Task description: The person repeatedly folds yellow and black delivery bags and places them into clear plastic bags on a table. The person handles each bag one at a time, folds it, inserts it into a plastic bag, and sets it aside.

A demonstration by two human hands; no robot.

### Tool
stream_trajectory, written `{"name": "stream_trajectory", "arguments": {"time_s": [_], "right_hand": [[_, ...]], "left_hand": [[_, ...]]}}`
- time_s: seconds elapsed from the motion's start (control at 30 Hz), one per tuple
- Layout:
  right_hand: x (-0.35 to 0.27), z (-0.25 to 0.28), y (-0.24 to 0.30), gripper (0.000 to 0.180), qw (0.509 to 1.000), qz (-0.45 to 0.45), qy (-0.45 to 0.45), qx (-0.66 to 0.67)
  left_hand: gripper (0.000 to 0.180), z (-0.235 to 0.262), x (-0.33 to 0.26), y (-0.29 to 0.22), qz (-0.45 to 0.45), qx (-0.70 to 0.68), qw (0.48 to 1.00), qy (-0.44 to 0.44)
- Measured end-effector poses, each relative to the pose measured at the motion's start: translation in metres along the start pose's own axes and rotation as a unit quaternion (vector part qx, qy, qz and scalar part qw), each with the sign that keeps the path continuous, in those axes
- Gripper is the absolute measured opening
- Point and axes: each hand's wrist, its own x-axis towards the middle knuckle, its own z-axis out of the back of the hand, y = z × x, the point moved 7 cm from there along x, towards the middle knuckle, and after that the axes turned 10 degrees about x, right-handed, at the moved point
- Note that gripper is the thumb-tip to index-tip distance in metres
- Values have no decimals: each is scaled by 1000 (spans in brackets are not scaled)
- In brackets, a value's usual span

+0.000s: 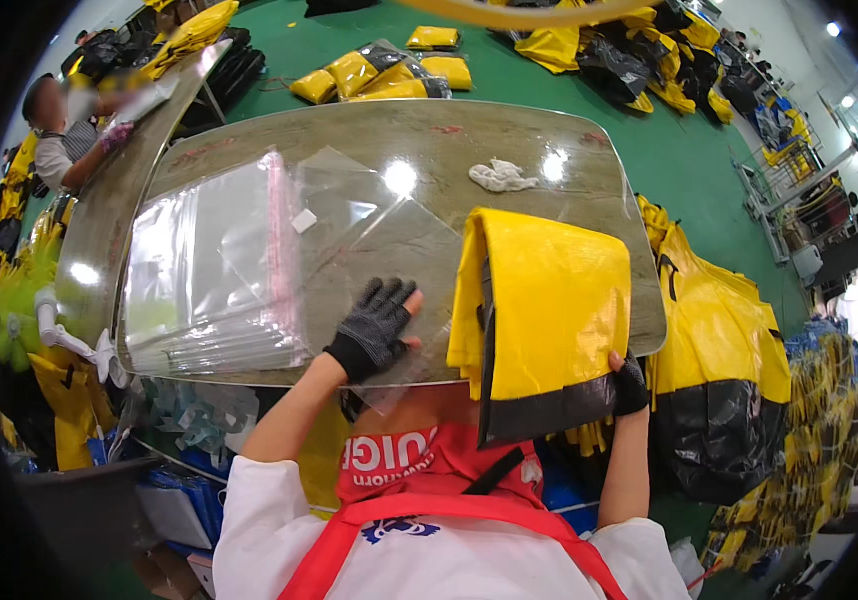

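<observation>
Left hand: the left hand point(374, 328), in a black fingerless glove, is laid flat with fingers spread on a clear bag point(389, 250) at 6 o'clock on the table point(549, 130). Nothing is pinched; the bag is pressed down.
Right hand: the right hand point(629, 385), also gloved, is closed on the lower right corner of the folded garment point(539, 320). The corner is pinched between thumb and fingers.
Garment: a yellow folded piece with a black hem band is held at 4 o'clock on the table. Its hem overhangs the near edge, just beside the clear bag.
Clear bag: one loose bag is seen lying open-side toward the garment. It partly overlaps the bag stack point(214, 270).
Step in hand: bagging is judged to be at the start, with the garment folded and the bag held steady. The garment is not yet inside.
Next move: the bag mouth would need to be lifted open. The garment's folded edge would have to be lined up with it.
Counts: one folded garment in hand, one loose bag and one stack of bags at 9 o'clock are counted. One white rag point(502, 176) lies at 12 o'clock.
Surroundings: bagged yellow packs point(379, 72) lie on the green floor beyond the table, about six, though the count is uncertain. Unbagged garments are heaped at 3 o'clock. A second person point(64, 135) is seen at 10 o'clock.
</observation>
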Motion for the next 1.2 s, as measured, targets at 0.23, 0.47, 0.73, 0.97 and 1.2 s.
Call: {"name": "stream_trajectory", "arguments": {"time_s": [0.23,0.47,0.73,0.97,1.2], "right_hand": [[-10,-22,-3,59,986,-94,68,-117],[-34,-68,-62,59,969,-165,77,-170],[61,-144,-55,28,930,31,142,-336],[102,-181,-94,30,856,-80,294,-417],[41,-141,-95,24,938,-161,213,-222]], "left_hand": [[44,-17,-2,22,47,-46,998,7],[46,33,3,18,28,-270,962,-6],[43,81,-35,-37,-54,-76,995,31],[50,85,-39,-34,12,-44,999,18],[61,75,-56,-27,61,-21,998,15]]}}
